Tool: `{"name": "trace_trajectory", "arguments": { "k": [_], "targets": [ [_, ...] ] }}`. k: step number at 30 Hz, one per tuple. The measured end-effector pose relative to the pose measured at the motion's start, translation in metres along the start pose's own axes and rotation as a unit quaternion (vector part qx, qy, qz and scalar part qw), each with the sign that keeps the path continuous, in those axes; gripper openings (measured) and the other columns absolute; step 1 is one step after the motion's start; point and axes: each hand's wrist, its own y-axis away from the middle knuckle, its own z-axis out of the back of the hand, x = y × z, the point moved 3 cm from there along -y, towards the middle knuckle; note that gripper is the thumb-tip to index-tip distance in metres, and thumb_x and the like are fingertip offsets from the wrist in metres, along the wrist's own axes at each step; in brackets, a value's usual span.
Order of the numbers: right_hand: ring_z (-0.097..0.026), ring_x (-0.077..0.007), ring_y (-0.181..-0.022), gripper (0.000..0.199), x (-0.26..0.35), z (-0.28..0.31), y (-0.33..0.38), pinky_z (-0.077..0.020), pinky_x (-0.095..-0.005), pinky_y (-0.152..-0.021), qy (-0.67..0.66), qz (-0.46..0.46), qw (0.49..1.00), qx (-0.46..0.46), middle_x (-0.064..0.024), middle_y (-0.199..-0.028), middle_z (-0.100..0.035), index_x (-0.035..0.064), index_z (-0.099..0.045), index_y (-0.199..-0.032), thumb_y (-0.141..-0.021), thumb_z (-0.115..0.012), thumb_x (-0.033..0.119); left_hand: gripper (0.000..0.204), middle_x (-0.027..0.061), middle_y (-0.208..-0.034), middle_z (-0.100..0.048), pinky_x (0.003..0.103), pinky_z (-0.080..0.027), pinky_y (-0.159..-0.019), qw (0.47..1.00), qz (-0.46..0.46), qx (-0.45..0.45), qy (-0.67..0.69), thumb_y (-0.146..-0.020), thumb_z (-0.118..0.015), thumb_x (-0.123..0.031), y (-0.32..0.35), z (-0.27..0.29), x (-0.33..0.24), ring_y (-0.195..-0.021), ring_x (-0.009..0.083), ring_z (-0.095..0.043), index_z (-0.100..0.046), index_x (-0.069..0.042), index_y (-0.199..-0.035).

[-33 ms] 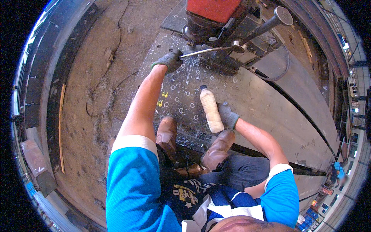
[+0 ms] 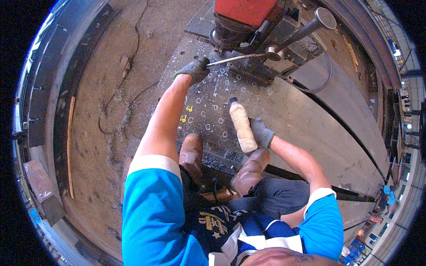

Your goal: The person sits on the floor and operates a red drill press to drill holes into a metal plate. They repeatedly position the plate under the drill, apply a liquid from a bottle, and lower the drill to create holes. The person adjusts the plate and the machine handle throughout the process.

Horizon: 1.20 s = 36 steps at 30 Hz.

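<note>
On my feed I see the left grey-gloved hand (image 2: pixel 195 71) clenched on a slim silver metal lever (image 2: pixel 235 59), while the slender cream-coloured plastic bottle (image 2: pixel 242 125), long axis eleven-to-five, lies at nine o'clock from the nearer right grey-gloved hand (image 2: pixel 262 133), apparently gripped by fingers partly hidden.

Bright, fairly even light; whitish glare along upper left rim; edges strongly bowed (corners black, faintly speckled); centre sharp.
</note>
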Motion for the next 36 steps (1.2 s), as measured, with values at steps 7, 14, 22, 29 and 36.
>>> {"name": "trace_trajectory", "arguments": {
  "k": [7,14,22,29,36],
  "targets": [
    [-0.066,-0.0183,-0.102,0.031,0.012,-0.004,0.000,-0.0556,-0.0356,-0.092,-0.143,-0.055,0.988,0.021,-0.0080,-0.119,-0.070,0.0066,-0.062,-0.130,-0.108,-0.042,0.016,0.031,0.0268,-0.116,-0.070,0.053,-0.053,-0.091,1.000,-0.006,-0.003,-0.008,-0.093,-0.063,-0.024,-0.003,0.004,0.002,-0.111,0.0465,-0.066,-0.063,-0.009,-0.120],
    [-0.067,-0.0194,-0.098,0.030,0.011,-0.003,0.001,-0.0563,-0.0364,-0.088,-0.107,-0.013,0.994,0.031,-0.0071,-0.115,-0.071,0.0068,-0.062,-0.127,-0.108,-0.043,0.019,0.029,0.0262,-0.115,-0.069,0.053,-0.053,-0.089,1.000,-0.026,-0.006,0.001,-0.092,-0.062,-0.022,-0.004,0.007,0.000,-0.110,0.0457,-0.066,-0.062,-0.009,-0.118],
    [-0.068,-0.0232,-0.098,0.030,0.019,-0.004,0.002,-0.0559,-0.0388,-0.091,-0.288,-0.076,0.955,0.003,-0.0080,-0.115,-0.073,0.0062,-0.063,-0.127,-0.105,-0.049,0.021,0.030,0.0258,-0.116,-0.070,0.053,-0.052,-0.091,1.000,-0.022,-0.001,-0.001,-0.093,-0.061,-0.022,-0.005,0.007,0.001,-0.111,0.0458,-0.066,-0.063,-0.010,-0.120],
    [-0.065,-0.0244,-0.117,0.042,0.022,-0.004,0.002,-0.0513,-0.0397,-0.105,0.078,0.046,0.996,-0.005,-0.0119,-0.136,-0.065,0.0053,-0.052,-0.143,-0.109,-0.037,0.024,0.032,0.0241,-0.118,-0.071,0.052,-0.053,-0.093,1.000,-0.007,0.008,0.005,-0.095,-0.061,-0.024,-0.005,0.004,0.006,-0.113,0.0438,-0.067,-0.064,-0.010,-0.124],
    [-0.068,-0.0210,-0.103,0.026,0.011,-0.001,0.004,-0.0538,-0.0371,-0.090,0.275,0.108,0.955,-0.003,-0.0091,-0.114,-0.072,0.0088,-0.064,-0.123,-0.101,-0.058,0.019,0.035,0.0251,-0.118,-0.069,0.051,-0.053,-0.092,1.000,-0.016,-0.001,0.015,-0.091,-0.064,-0.022,-0.007,0.002,0.009,-0.113,0.0451,-0.066,-0.062,-0.009,-0.123]
  ]
}}
